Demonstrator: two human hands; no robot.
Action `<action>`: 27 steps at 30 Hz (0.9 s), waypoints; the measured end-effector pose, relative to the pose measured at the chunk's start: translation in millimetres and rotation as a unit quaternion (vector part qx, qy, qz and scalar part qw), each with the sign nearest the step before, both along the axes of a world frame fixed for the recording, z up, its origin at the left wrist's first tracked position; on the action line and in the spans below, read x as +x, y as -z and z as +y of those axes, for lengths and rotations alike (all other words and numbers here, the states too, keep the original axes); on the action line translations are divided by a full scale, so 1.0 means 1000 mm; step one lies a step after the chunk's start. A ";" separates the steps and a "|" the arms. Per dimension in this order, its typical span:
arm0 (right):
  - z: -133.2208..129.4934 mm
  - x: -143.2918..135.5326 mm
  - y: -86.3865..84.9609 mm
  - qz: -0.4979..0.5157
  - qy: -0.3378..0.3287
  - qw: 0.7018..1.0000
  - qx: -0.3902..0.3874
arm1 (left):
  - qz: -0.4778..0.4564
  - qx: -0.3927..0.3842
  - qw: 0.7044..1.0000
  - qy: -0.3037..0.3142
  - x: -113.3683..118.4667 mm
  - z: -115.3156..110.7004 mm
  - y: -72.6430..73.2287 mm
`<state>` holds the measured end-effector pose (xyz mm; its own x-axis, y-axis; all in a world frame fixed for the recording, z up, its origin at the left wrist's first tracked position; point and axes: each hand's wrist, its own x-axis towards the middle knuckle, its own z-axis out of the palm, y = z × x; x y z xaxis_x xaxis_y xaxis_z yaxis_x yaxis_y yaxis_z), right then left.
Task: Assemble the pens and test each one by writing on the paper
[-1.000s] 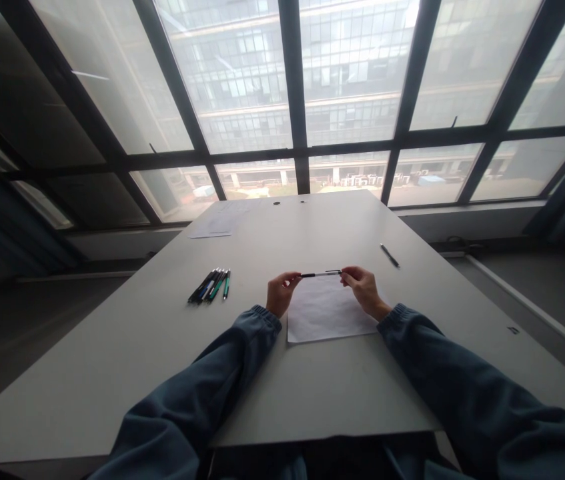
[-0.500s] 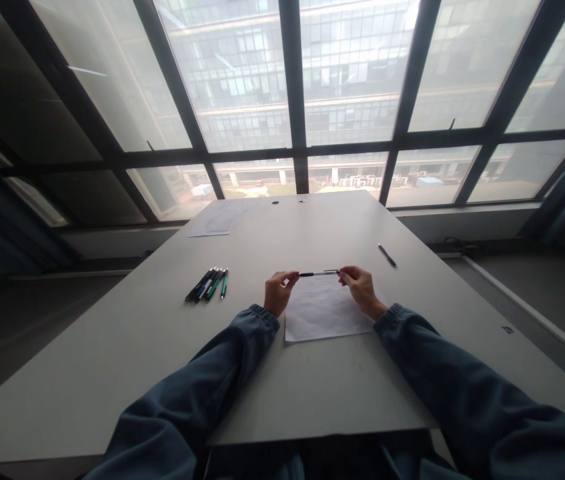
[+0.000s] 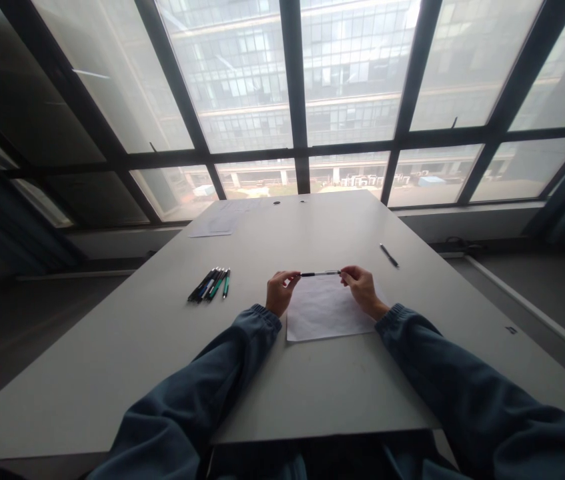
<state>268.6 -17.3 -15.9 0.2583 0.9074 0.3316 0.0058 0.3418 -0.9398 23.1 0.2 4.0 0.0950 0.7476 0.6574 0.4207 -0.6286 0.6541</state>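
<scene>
A pen (image 3: 320, 273) with a black end and a clear barrel is held level above the far edge of a white paper sheet (image 3: 327, 310). My left hand (image 3: 280, 291) pinches its black end between thumb and fingers. The other end is pinched by my right hand (image 3: 359, 285). To the left of my left hand, a bunch of several pens (image 3: 208, 285), black, blue and green, lies on the white table (image 3: 312, 387). Beyond my right hand lies a single dark pen (image 3: 389, 255).
More paper (image 3: 212, 225) lies at the table's far left. Two small dark spots show near the far edge. A small dark mark (image 3: 511, 330) is on the right side. Large windows (image 3: 247, 73) stand behind the table.
Both hands still hold the pen in the same pose. The whole view has shifted very slightly; nothing on the table has visibly moved.
</scene>
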 end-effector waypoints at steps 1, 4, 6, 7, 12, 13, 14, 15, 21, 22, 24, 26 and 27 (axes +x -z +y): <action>0.000 0.000 0.000 -0.001 0.000 1.000 0.001 | -0.002 -0.001 1.000 -0.001 0.000 0.000 0.000; 0.001 0.000 0.001 -0.006 0.001 1.000 0.005 | -0.002 -0.005 1.000 -0.002 0.000 0.000 0.000; 0.000 0.000 0.001 -0.012 0.005 1.000 0.006 | -0.002 -0.006 1.000 0.000 0.000 0.000 0.000; 0.000 0.000 0.001 -0.014 0.007 1.000 0.006 | -0.004 -0.007 1.000 0.002 0.000 0.000 0.000; 0.000 0.000 0.001 -0.019 0.009 1.000 0.008 | -0.012 -0.014 1.000 0.004 0.000 0.000 0.000; 0.000 0.000 0.001 -0.020 0.010 1.000 0.008 | -0.012 -0.014 1.000 0.003 0.000 0.000 0.001; 0.000 0.000 0.001 -0.021 0.010 1.000 0.007 | -0.011 -0.013 1.000 0.002 0.000 0.000 0.001; 0.001 0.000 0.001 -0.022 0.010 1.000 0.007 | -0.010 -0.012 1.000 0.000 0.000 0.000 0.001; 0.001 0.000 0.001 -0.020 0.006 1.000 0.008 | 0.001 -0.013 1.000 -0.006 0.000 0.000 0.002; 0.000 0.000 0.001 -0.021 0.006 1.000 0.006 | 0.002 -0.012 1.000 -0.007 0.000 0.000 0.002; 0.000 0.000 0.001 -0.023 0.006 1.000 0.002 | 0.004 -0.013 1.000 -0.009 0.000 0.000 0.002; 0.000 0.001 0.001 -0.026 0.006 1.000 -0.001 | 0.003 -0.015 1.000 -0.007 0.000 0.000 0.001; 0.000 0.001 0.001 -0.027 0.006 1.000 0.000 | 0.001 -0.016 1.000 -0.006 0.000 0.000 0.001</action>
